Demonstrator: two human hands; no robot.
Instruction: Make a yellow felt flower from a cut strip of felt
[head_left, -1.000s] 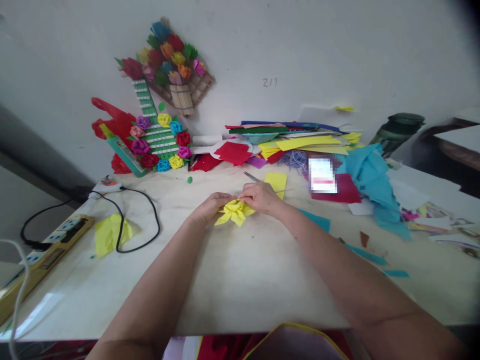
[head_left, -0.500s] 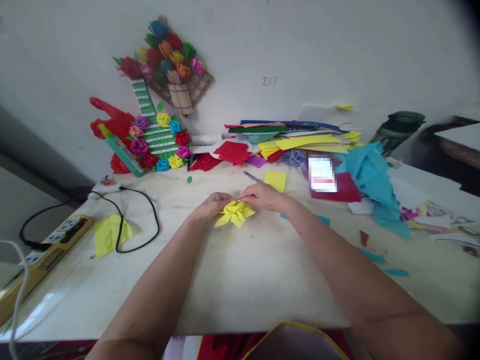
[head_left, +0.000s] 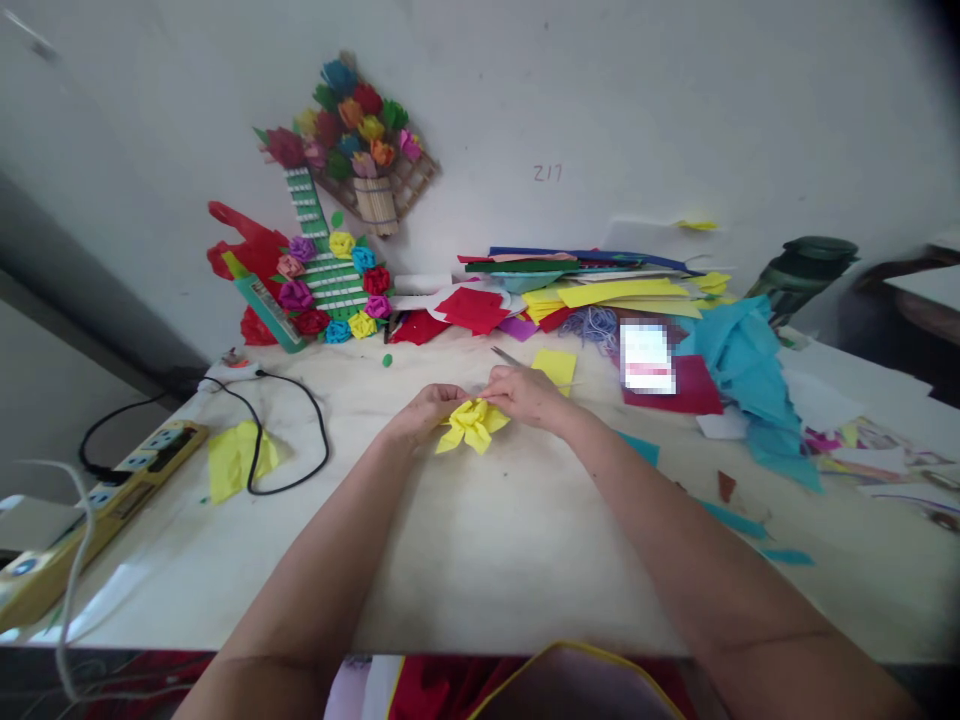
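Note:
A yellow paper flower (head_left: 471, 424) rests on the white table (head_left: 480, 540) in front of me. My left hand (head_left: 424, 410) is curled against its left side, fingers closed on the paper. My right hand (head_left: 525, 395) pinches its upper right edge, fingers together. A thin stick pokes out to the right from under the right hand. A yellow paper square (head_left: 555, 365) and scissors (head_left: 506, 356) lie just behind my right hand.
Stacked coloured paper (head_left: 592, 285) and crumpled blue tissue (head_left: 742, 375) fill the back right. Paper-flower decorations (head_left: 337, 290) lean on the wall at back left. A black cable (head_left: 292, 440), a yellow scrap (head_left: 236, 460) and a power strip (head_left: 97, 510) lie left.
Both hands stay on the yellow flower with only small finger shifts. The camera has turned a little, so everything sits slightly further right in view.

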